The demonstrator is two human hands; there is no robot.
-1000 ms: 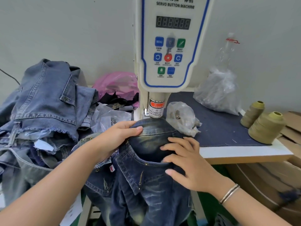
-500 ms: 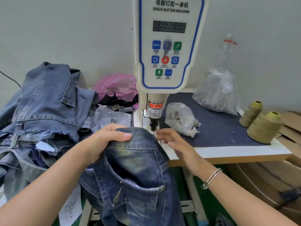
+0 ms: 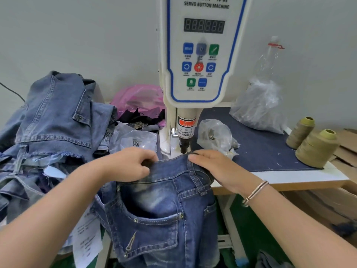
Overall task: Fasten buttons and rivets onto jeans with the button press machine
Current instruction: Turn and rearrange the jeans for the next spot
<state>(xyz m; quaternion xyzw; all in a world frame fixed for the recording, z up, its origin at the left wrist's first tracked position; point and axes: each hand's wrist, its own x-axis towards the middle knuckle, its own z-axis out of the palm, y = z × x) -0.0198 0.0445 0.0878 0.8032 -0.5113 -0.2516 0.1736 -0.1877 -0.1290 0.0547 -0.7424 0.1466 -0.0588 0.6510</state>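
Note:
A pair of dark blue jeans [image 3: 164, 213] hangs off the table's front edge, its waistband lying just below the press head [image 3: 184, 147] of the white servo button machine [image 3: 201, 55]. My left hand [image 3: 129, 165] grips the waistband on the left, fingers curled over its top edge. On the right, my right hand [image 3: 218, 168] pinches the waistband right beside the press head, near a belt loop. Rivets show on the back pocket's corners. The lower die is hidden by the denim.
A heap of denim garments [image 3: 56, 128] fills the left. Clear plastic bags [image 3: 216, 136] with small parts and a larger bag [image 3: 258, 107] lie on the blue mat [image 3: 266, 151]. Two thread cones [image 3: 314, 149] stand at the right; a pink bag [image 3: 139, 97] is behind.
The jeans were turned and re-laid: the rounded denim under the head gave way to the waistband edge. Both hands shifted up to hold the waistband beside the press head.

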